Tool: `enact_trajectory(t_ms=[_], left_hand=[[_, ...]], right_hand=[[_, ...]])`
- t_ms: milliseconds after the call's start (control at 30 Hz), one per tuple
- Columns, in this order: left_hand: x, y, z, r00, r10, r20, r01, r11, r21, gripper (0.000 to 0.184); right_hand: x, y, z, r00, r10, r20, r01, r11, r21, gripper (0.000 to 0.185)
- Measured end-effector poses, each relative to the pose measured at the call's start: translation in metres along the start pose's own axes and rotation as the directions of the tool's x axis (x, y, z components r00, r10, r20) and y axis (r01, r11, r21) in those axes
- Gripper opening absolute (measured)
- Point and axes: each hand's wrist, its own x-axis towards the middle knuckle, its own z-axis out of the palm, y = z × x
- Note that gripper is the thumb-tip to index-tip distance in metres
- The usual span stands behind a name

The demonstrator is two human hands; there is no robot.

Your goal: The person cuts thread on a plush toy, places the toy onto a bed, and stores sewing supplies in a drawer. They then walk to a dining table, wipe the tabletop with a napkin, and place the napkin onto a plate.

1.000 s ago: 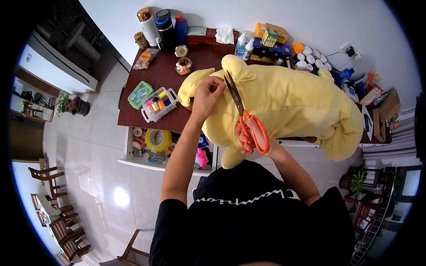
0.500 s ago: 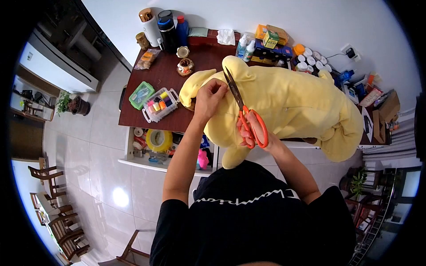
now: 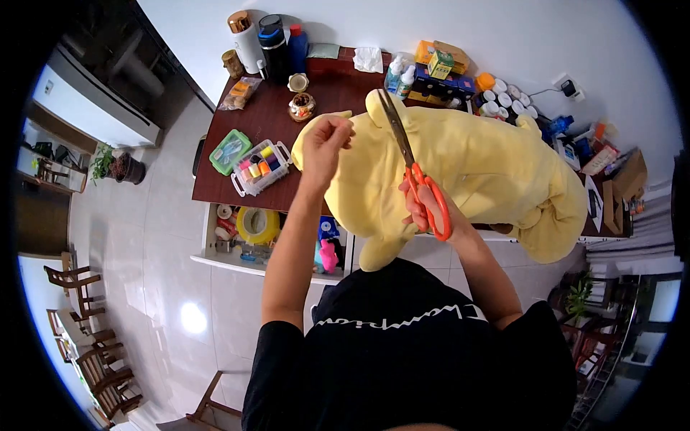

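Note:
A large yellow plush toy (image 3: 481,158) lies across the dark red tabletop (image 3: 338,86). My left hand (image 3: 327,147) is pinched above the plush's left end; whatever sits between its fingertips is too small to make out. Orange-handled scissors (image 3: 404,140) are in my right hand (image 3: 435,205), over the plush, with their blades nearly together and pointing away from me. Left of my left hand stands a clear box of colourful thread spools (image 3: 260,169), its green-rimmed lid (image 3: 230,151) beside it.
An open drawer (image 3: 237,260) below the tabletop holds yellow tape and small items. Flasks (image 3: 273,54), a glass jar (image 3: 302,107) and a bagged item (image 3: 240,94) stand at the back left. Spray bottles (image 3: 405,82), boxes (image 3: 440,65) and white-capped bottles (image 3: 503,99) line the back right.
My left hand has moved left and slightly away from me. My right hand has shifted right with the scissors, and the gap between the hands has widened.

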Motion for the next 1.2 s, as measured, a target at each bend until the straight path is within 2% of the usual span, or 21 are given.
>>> enact_trajectory(t_ms=[33,100,133,200,267,333,400,433,467,533,667,700,733,767,800,900,1000,1067,1100,1133,1200], left_hand=[[-0.003,0.015,-0.007,0.998,0.041,-0.038,-0.043,0.998,-0.054,0.008],[-0.007,0.049,-0.028,0.987,0.106,-0.123,-0.121,0.984,-0.128,0.007],[-0.009,0.064,-0.035,0.980,0.124,-0.158,-0.149,0.976,-0.156,0.006],[-0.027,0.101,-0.062,0.948,0.230,-0.220,-0.268,0.950,-0.163,0.006],[-0.032,0.111,-0.073,0.936,0.229,-0.265,-0.282,0.943,-0.180,0.007],[-0.048,0.124,-0.091,0.916,0.261,-0.304,-0.322,0.931,-0.169,0.010],[-0.071,0.134,-0.111,0.890,0.316,-0.329,-0.381,0.912,-0.153,0.009],[-0.072,0.136,-0.113,0.889,0.323,-0.325,-0.384,0.912,-0.142,0.008],[-0.078,0.137,-0.117,0.884,0.328,-0.333,-0.389,0.911,-0.135,0.008],[-0.096,0.138,-0.134,0.874,0.298,-0.383,-0.368,0.922,-0.122,0.008],[-0.126,0.126,-0.158,0.847,0.219,-0.484,-0.329,0.932,-0.153,0.007],[-0.141,0.118,-0.170,0.821,0.155,-0.549,-0.288,0.943,-0.164,0.007],[-0.147,0.112,-0.171,0.821,0.157,-0.549,-0.290,0.943,-0.164,0.007],[-0.153,0.108,-0.173,0.816,0.139,-0.560,-0.286,0.940,-0.184,0.007],[-0.160,0.107,-0.179,0.808,0.121,-0.577,-0.284,0.937,-0.201,0.007],[-0.168,0.101,-0.181,0.810,0.107,-0.577,-0.281,0.934,-0.221,0.008],[-0.175,0.095,-0.179,0.809,0.075,-0.582,-0.261,0.934,-0.242,0.008],[-0.179,0.092,-0.179,0.828,0.077,-0.555,-0.256,0.933,-0.253,0.007],[-0.180,0.092,-0.179,0.825,0.077,-0.559,-0.257,0.933,-0.251,0.007],[-0.180,0.094,-0.179,0.846,0.092,-0.525,-0.265,0.927,-0.265,0.007],[-0.182,0.098,-0.179,0.863,0.108,-0.494,-0.273,0.922,-0.275,0.007]], right_hand=[[-0.006,-0.001,0.005,1.000,0.010,0.010,-0.010,1.000,-0.001,0.034],[-0.016,0.000,0.019,0.961,0.159,0.226,-0.172,0.985,0.036,0.033],[-0.013,0.004,0.023,0.961,0.157,0.226,-0.169,0.985,0.036,0.033],[-0.005,0.017,0.035,0.906,0.165,0.391,-0.189,0.982,0.024,0.036],[0.001,0.018,0.045,0.897,0.185,0.401,-0.226,0.972,0.057,0.039],[0.018,0.019,0.075,0.906,0.222,0.359,-0.251,0.967,0.034,0.032],[0.051,0.030,0.108,0.918,0.175,0.357,-0.229,0.967,0.113,0.034],[0.059,0.034,0.111,0.922,0.203,0.331,-0.222,0.975,0.019,0.035],[0.070,0.040,0.119,0.918,0.204,0.341,-0.221,0.975,0.013,0.035],[0.094,0.052,0.142,0.951,0.190,0.244,-0.194,0.981,-0.010,0.038],[0.132,0.090,0.160,0.967,0.161,0.198,-0.158,0.987,-0.030,0.037],[0.140,0.102,0.164,0.976,0.125,0.176,-0.128,0.992,0.003,0.036],[0.145,0.108,0.162,0.986,0.086,0.145,-0.093,0.995,0.046,0.035],[0.152,0.111,0.156,0.979,0.136,0.150,-0.137,0.991,-0.004,0.031],[0.157,0.112,0.152,0.985,0.148,0.083,-0.145,0.988,-0.048,0.030],[0.165,0.120,0.143,0.989,0.144,0.039,-0.142,0.989,-0.039,0.029],[0.187,0.129,0.133,0.976,0.216,-0.020,-0.217,0.970,-0.109,0.034],[0.202,0.138,0.130,0.983,-0.047,-0.178,-0.047,0.870,-0.491,0.044],[0.203,0.135,0.132,0.970,-0.125,-0.209,-0.028,0.797,-0.603,0.052],[0.202,0.132,0.133,0.971,-0.121,-0.204,-0.027,0.796,-0.605,0.052],[0.200,0.127,0.135,0.961,-0.222,-0.165,0.009,0.620,-0.785,0.053]])
